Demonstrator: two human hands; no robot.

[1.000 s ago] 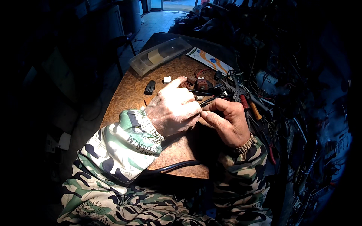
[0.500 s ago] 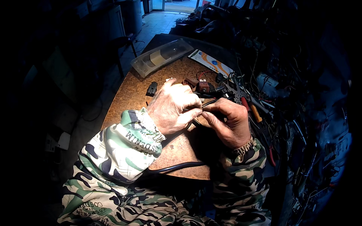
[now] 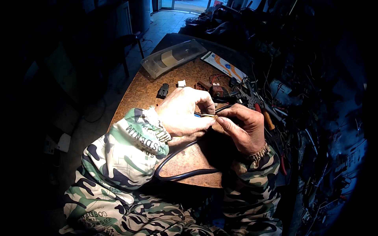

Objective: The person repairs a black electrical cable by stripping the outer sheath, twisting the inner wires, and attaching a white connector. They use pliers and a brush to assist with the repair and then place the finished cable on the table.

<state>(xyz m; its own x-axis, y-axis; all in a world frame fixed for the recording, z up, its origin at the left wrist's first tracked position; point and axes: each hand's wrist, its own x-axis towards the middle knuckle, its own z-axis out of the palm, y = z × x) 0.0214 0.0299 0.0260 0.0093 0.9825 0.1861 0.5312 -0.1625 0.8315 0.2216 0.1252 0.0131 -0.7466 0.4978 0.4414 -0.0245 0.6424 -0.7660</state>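
My left hand (image 3: 183,112) and my right hand (image 3: 246,128) meet over the wooden table, fingertips almost touching. Between them run thin wires (image 3: 206,115), one pale and one blue, with a coppery tip at my right thumb and forefinger. The left fingers are closed around the wires, while the right ones pinch their end. A black cable (image 3: 185,174) loops below my left wrist along the table's near edge; its link to the wires is hidden by my hand. Beyond my left hand lie a black connector (image 3: 162,91) and a small white connector (image 3: 181,83).
On the wooden table (image 3: 138,94) stands a clear plastic tray (image 3: 173,59) at the back, beside a white and orange package (image 3: 224,66). A reddish block (image 3: 217,90) sits past my hands. Pliers with orange and red handles (image 3: 267,118) and tangled wires crowd the right side.
My left thumb and forefinger have parted slightly, so the pale and blue wires now show between my hands. More of the black cable's loop has come into sight under my left wrist.
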